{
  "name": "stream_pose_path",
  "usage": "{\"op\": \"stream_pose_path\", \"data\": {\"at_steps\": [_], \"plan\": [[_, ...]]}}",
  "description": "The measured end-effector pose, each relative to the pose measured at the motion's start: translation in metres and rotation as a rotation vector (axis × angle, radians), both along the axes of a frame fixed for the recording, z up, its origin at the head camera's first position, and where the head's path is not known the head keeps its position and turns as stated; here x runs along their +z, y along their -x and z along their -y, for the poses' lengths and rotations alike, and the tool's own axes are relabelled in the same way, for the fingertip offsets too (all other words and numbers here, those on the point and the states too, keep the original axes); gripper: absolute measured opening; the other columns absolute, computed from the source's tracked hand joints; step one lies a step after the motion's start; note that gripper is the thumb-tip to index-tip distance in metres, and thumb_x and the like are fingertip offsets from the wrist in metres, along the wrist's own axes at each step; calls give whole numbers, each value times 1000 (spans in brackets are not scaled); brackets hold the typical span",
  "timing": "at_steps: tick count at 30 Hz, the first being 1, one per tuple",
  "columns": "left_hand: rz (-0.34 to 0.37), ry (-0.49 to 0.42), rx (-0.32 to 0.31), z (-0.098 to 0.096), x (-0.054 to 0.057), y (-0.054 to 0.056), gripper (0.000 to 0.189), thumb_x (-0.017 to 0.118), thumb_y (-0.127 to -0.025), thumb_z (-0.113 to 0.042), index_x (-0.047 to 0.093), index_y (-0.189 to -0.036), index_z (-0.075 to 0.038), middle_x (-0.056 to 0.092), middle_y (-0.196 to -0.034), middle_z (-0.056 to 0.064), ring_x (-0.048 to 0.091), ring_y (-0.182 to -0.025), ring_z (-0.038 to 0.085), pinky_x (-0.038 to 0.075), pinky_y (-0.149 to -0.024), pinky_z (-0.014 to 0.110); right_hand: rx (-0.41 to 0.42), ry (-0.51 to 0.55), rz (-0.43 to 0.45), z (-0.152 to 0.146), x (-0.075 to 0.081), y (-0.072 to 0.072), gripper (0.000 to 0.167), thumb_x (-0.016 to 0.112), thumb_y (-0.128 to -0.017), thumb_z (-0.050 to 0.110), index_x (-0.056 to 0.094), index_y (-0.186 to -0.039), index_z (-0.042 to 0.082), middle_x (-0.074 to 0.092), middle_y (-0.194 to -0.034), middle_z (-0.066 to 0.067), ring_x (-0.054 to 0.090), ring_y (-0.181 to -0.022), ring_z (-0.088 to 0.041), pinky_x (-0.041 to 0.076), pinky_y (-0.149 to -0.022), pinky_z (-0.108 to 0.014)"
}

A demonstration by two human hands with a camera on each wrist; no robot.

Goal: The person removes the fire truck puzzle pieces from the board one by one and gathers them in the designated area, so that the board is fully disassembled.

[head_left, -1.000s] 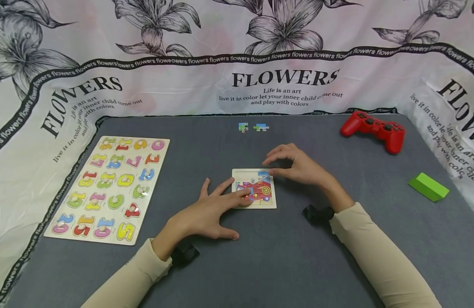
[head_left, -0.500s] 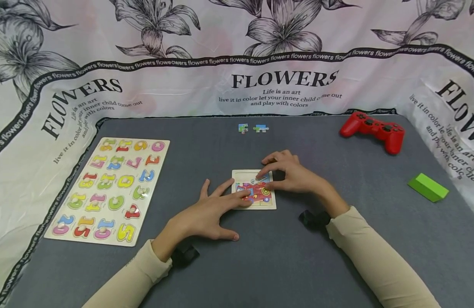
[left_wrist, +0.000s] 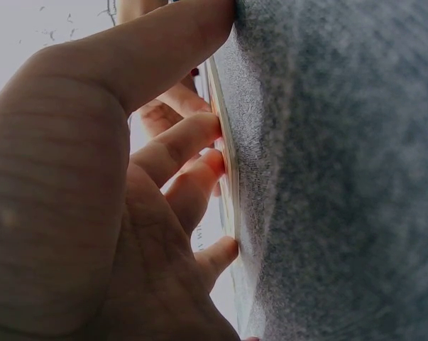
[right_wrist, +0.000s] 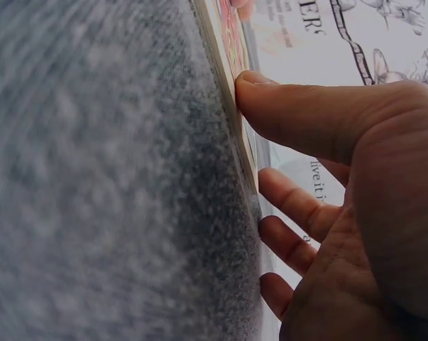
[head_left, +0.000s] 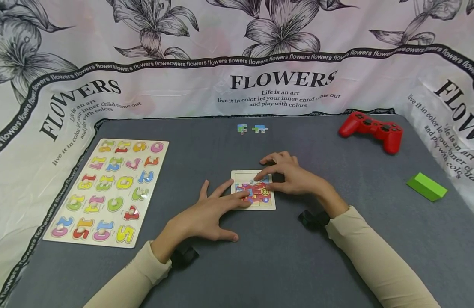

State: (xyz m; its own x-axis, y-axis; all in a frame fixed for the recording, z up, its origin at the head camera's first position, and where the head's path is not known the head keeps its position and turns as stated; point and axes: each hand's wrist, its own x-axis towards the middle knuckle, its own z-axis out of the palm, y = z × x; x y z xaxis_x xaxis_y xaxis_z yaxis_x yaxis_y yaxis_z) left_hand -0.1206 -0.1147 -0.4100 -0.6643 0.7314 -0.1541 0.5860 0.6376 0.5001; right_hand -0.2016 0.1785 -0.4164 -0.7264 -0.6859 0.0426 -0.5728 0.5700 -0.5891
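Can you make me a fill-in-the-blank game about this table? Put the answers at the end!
1. The game controller is colored ____.
2. Farther from the person than the small picture puzzle, the number of loose puzzle pieces lying on the table is ____.
3. The big number board lies on the person's ____ side of the small picture puzzle.
4. The big black word printed on the white cloth is ____.

Missing words: red; two; left; FLOWERS.

- Small square pale-framed jigsaw puzzle with red vehicle picture: flat, left hand and right hand touching it.
- Squarish blue-green jigsaw piece: loose, beyond puzzle.
- Wider, bluer jigsaw piece: loose, beyond puzzle.
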Motion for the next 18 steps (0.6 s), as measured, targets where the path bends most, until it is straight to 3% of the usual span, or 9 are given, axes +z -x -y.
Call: {"op": "stream_pose_path", "data": {"at_steps": [18], "plan": [[-3,8,1,0,-1,0,80,81,-82,-51,46,-152,-36,28,-167,-17,0,-161,25,-12,-114,75,-3,24,-8,0,-1,-1,30,79,-88,17,77,-115,29,55,-141,-14,37,-125,-32,21,-90,-49]]}}
